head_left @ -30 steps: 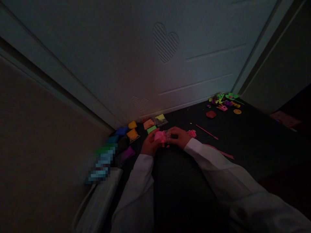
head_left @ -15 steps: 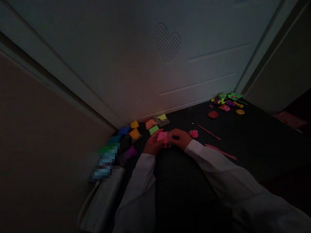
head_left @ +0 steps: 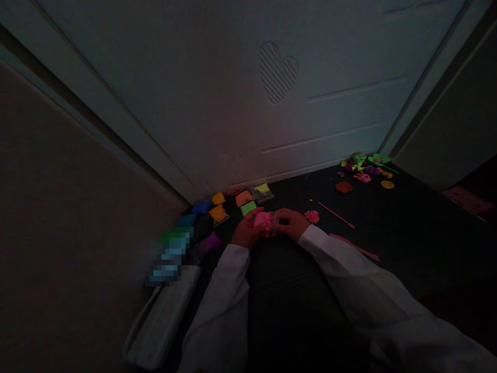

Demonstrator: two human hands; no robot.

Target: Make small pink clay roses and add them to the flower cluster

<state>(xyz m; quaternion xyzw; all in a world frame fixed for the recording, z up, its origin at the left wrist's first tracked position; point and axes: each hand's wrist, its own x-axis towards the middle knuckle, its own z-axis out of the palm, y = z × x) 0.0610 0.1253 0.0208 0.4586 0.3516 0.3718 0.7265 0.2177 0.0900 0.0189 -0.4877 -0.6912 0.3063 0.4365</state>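
Both my hands meet over a dark mat, in dim light. My left hand [head_left: 244,233] is closed round a pink lump of clay in a clear wrapper [head_left: 264,221]. My right hand [head_left: 292,223] pinches the same wrapper from the right side. A small bumpy pink clay piece [head_left: 311,216] lies just right of my right hand. Both arms wear white sleeves.
Several small packets of coloured clay [head_left: 218,212] lie to the left by a white door [head_left: 279,103] with heart shapes. A thin pink stick [head_left: 336,215] and a pink strip [head_left: 355,247] lie to the right. Small clay figures [head_left: 365,170] sit far right. A white box [head_left: 163,321] is at lower left.
The view has shifted slightly; my hands stay together on the pink clay packet, with the fingers working at its wrapper.
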